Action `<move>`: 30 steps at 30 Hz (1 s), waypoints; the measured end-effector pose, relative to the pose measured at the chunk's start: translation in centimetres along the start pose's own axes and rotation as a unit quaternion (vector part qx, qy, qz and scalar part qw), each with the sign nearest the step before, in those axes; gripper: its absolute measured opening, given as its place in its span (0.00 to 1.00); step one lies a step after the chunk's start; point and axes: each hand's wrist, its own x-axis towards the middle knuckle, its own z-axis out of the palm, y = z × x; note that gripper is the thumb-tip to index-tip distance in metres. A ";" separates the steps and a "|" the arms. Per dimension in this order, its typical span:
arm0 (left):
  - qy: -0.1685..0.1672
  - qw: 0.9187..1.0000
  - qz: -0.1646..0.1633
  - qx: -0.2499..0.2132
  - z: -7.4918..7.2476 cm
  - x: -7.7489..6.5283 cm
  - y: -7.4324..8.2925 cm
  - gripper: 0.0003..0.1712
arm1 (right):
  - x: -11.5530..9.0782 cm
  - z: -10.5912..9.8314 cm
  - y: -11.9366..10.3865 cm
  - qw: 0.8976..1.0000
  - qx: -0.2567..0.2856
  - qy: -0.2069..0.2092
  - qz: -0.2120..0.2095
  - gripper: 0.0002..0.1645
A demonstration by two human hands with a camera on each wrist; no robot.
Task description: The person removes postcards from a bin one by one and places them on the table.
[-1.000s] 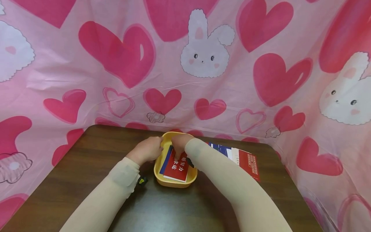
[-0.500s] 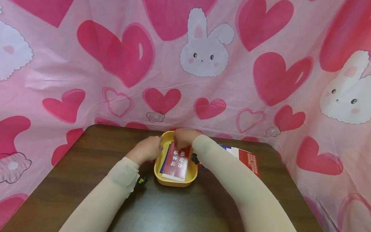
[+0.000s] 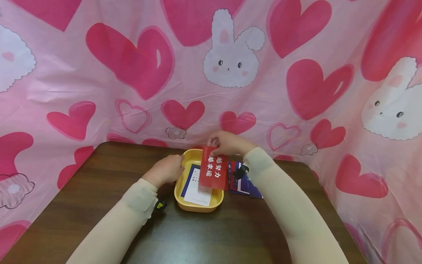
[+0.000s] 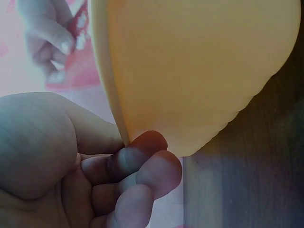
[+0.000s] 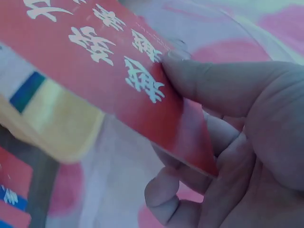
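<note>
My left hand (image 3: 167,169) pinches the left rim of a yellow plastic basin (image 3: 197,209); in the left wrist view, thumb and fingers grip the basin's edge (image 4: 190,71). Above the basin's right side, my right hand (image 3: 230,143) holds a red card (image 3: 211,178) printed with large white Chinese characters. The right wrist view has the thumb on the red card's (image 5: 95,61) printed face and fingers behind it. Inside the basin lies a white card (image 3: 194,194) with small print, overlapping a blue one (image 3: 188,183).
Right of the basin, several blue and red cards (image 3: 244,185) lie on the dark wooden table (image 3: 184,234), partly hidden by the right wrist and forearm. A pink curtain (image 3: 138,121) with hearts and rabbits hangs behind the table and along its sides.
The right hand has lifted the red card out of the basin, up and to the right, uncovering the white card. The left hand has stayed on the rim.
</note>
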 end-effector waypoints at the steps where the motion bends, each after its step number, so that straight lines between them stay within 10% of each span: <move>1: 0.001 1.000 0.000 0.001 0.0 0.0 0.0 0.38 | -0.4 -0.7 0.3 1.000 0.003 0.006 -0.001 0.17; 13: -0.001 1.000 -0.011 0.002 0.1 0.0 0.0 0.38 | -6.0 -6.3 8.5 0.998 0.029 0.005 0.058 0.20; 30: -0.002 1.000 -0.012 0.000 0.1 -0.1 0.3 0.38 | -12.8 -7.3 20.1 0.985 0.037 -0.004 0.166 0.25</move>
